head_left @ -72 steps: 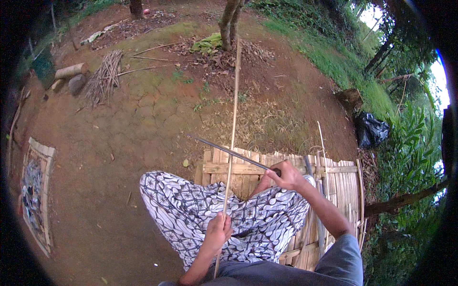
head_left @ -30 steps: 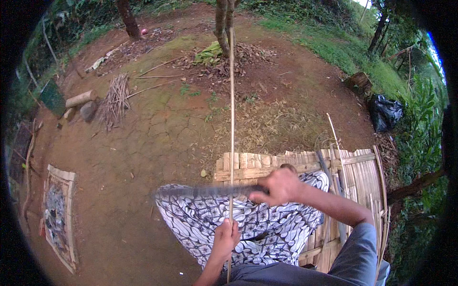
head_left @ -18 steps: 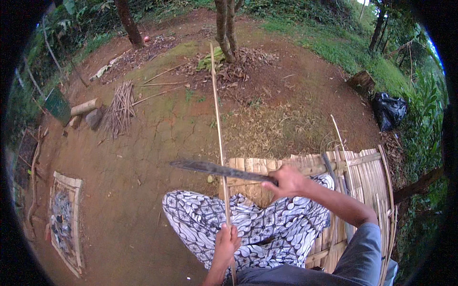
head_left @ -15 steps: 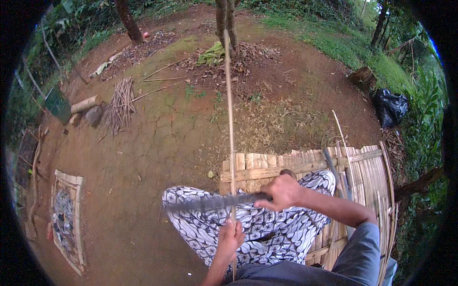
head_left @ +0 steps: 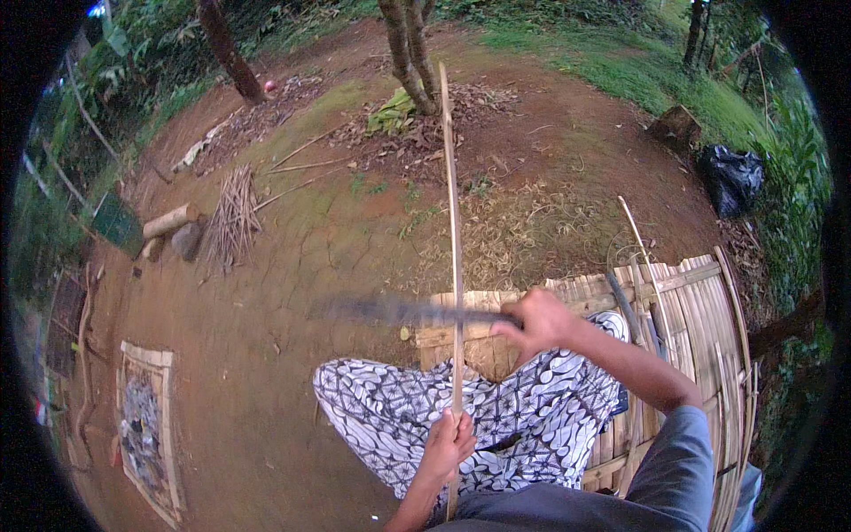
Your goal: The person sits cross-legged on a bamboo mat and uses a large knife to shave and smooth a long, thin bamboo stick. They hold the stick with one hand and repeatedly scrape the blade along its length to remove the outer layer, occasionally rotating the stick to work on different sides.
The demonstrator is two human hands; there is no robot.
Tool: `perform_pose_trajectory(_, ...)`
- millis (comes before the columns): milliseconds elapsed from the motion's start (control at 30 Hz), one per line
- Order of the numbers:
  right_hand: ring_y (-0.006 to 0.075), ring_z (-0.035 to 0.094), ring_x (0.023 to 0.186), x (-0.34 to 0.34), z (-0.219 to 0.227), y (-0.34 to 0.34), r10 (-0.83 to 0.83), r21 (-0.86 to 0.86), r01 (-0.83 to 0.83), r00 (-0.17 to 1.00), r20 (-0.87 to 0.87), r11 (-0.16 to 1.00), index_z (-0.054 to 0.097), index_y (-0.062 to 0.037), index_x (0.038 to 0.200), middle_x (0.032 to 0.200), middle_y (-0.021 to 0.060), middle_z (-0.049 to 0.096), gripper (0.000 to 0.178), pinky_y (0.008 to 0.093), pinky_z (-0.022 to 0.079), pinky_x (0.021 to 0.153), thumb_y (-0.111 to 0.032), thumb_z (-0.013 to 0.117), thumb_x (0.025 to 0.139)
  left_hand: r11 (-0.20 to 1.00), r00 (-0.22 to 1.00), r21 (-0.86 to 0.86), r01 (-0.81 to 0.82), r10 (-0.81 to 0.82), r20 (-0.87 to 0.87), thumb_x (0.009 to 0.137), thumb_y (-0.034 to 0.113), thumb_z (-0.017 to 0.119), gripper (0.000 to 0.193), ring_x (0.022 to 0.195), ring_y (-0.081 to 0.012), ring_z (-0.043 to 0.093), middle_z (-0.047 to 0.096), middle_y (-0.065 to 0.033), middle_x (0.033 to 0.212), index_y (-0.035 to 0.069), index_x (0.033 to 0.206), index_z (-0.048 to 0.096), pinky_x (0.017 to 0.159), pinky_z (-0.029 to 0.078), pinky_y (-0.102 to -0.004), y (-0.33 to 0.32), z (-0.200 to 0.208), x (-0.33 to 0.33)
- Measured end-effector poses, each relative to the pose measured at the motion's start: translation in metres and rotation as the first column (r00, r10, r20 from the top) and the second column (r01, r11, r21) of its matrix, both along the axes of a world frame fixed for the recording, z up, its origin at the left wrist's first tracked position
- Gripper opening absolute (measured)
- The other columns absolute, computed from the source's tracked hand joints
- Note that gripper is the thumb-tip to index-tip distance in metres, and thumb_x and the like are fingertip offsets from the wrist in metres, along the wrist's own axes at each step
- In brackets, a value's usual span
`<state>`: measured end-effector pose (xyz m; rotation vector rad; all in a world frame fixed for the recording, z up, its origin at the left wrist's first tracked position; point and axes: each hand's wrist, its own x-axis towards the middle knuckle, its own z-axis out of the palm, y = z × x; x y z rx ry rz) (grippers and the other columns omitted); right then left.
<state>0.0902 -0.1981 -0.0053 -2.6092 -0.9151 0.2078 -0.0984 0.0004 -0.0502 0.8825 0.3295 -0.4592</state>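
A seated person, legs covered in black-and-white patterned cloth (head_left: 496,417), works a long bamboo strip (head_left: 452,222) outdoors. The left hand (head_left: 450,443), nearest the camera, is closed around the strip low down, just above the lap, and holds it upright so that it rises away toward the tree trunks (head_left: 409,53). Just beyond, the right hand (head_left: 536,321) is wrapped shut on the handle of a long knife (head_left: 399,310), whose blade lies crosswise and meets the strip above the left hand; the blade is blurred, so its exact edge angle cannot be told. To shave the strip well, the blade would best run away from the lower hand, at a shallow slant, with the strip kept steady and the left fingers clear below the cut. The person sits on a slatted bamboo platform (head_left: 700,319). Farther off on the bare earth lie a bundle of sticks (head_left: 232,217) and a black bag (head_left: 734,177).
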Motion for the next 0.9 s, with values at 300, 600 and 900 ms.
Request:
perform_pose_trajectory(300,0.0278,0.057,0.045,-0.051,0.009,0.021,0.38,-0.061,-0.379,0.878,0.291,0.923,0.058,-0.0072,0.067,0.051,0.0081,0.055,0.061,0.0383,0.043,0.04,-0.067,0.052,0.077,0.993,0.997,0.097,-0.071,0.074,-0.023,0.099,0.044,0.029,0.041,0.04,-0.0058,0.021,0.027,0.0054,0.052,0.011,0.077,0.04,0.037,0.017,-0.0234,0.001,-0.001,-0.012)
perform_pose_trajectory(600,0.0267,0.058,0.045,-0.059,0.03,0.029,0.378,-0.05,-0.388,0.851,0.364,0.92,0.055,-0.0065,0.064,0.051,0.0071,0.055,0.06,0.0367,0.043,0.04,-0.065,0.054,0.077,0.983,0.987,0.126,-0.136,0.123,0.105,0.1,0.031,0.036,0.03,0.039,-0.006,0.03,0.033,0.0034,0.051,0.008,0.081,0.044,0.035,0.023,-0.0218,0.008,0.006,-0.014)
perform_pose_trajectory(900,0.0294,0.058,0.046,-0.038,0.008,0.013,0.353,0.028,-0.37,0.905,0.238,0.929,0.059,-0.007,0.066,0.052,0.0097,0.056,0.06,0.0408,0.046,0.045,-0.066,0.053,0.076,0.977,0.974,0.127,-0.171,0.149,0.168,0.1,0.029,0.035,0.036,0.039,-0.0061,0.026,0.032,0.0029,0.053,0.009,0.07,0.038,0.037,0.022,-0.022,0.0,0.013,-0.024)
